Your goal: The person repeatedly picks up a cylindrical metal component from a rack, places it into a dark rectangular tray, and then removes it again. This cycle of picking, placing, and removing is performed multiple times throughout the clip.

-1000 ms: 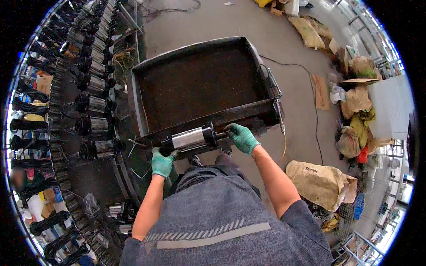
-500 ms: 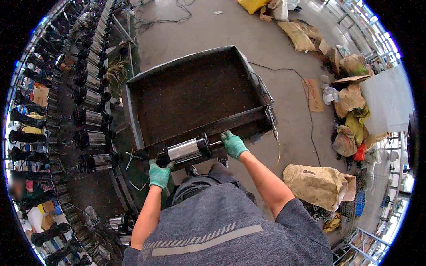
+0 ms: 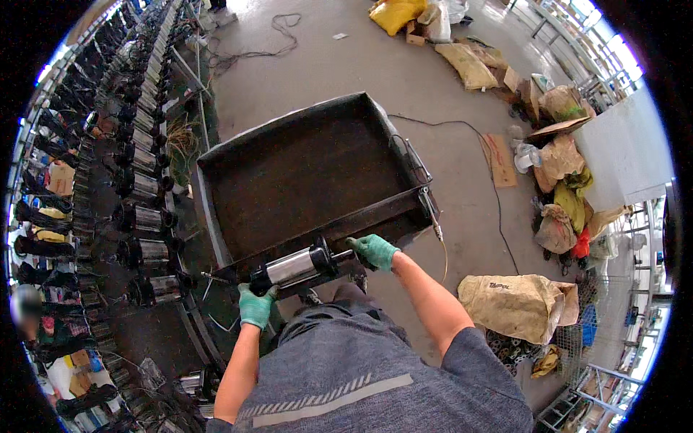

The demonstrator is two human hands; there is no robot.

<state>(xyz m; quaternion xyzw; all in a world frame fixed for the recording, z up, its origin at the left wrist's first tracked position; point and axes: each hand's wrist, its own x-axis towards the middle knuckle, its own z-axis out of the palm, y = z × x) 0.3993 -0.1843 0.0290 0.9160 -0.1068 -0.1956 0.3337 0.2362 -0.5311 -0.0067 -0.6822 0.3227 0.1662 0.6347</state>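
A shiny metal motor [image 3: 292, 268] with black end caps lies slanted over the near edge of a dark, shallow metal tray [image 3: 207, 209]. Its thin shaft [image 3: 342, 255] points right. My left hand [image 3: 255, 307], in a green glove, is closed around the black cap at the motor's left end, its thumb to the right. At the opposite end, my right hand [image 3: 375, 251], also green-gloved, has its fingers closed at the shaft tip. The palm side of that hand is hidden.
Rows of similar motors [image 3: 150, 252] stand on racks to my left. An air-gun-like tool with a yellow hose [image 3: 435, 224] hangs at the tray's right corner. A black cable [image 3: 498, 209] crosses the floor. Sacks [image 3: 509, 303] and cardboard [image 3: 499, 160] lie on the right.
The view has shifted, putting the tray lower in the picture. The motor's shaft end sits a little lower too. My right hand has turned slightly at the shaft tip; my left keeps its hold.
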